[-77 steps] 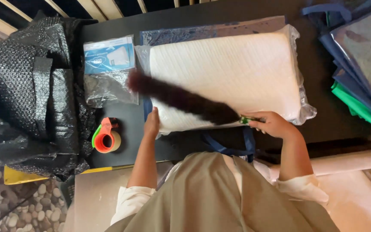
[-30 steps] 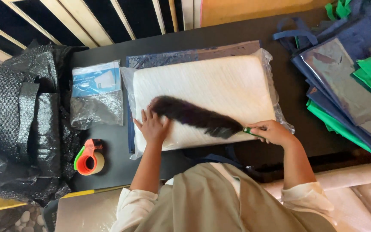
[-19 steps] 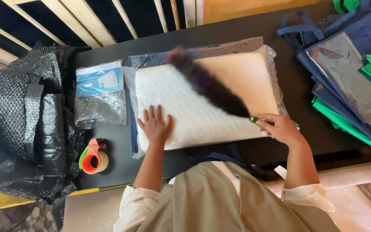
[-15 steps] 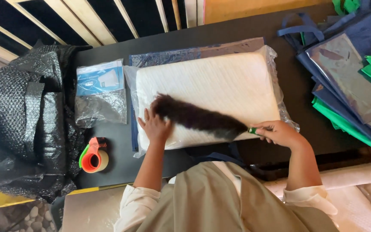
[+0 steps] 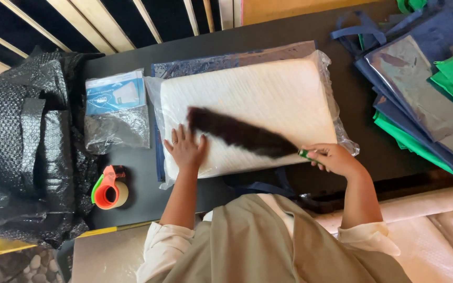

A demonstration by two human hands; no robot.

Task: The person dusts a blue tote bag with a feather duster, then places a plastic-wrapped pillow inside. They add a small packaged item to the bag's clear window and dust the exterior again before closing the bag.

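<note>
Pillow (image 5: 258, 105), white and plastic-wrapped, flat on dark table (image 5: 342, 47), under left hand (image 5: 185, 149) with fingers spread open near its corner. Dark fluffy duster (image 5: 237, 135) across pillow, green handle clenched in right hand (image 5: 330, 159). Beside left fingers: tape dispenser (image 5: 108, 188).

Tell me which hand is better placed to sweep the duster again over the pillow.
The right hand: it grips the green handle of the dark feather duster, which lies across the wrapped pillow. The left hand lies flat on the pillow.
</note>
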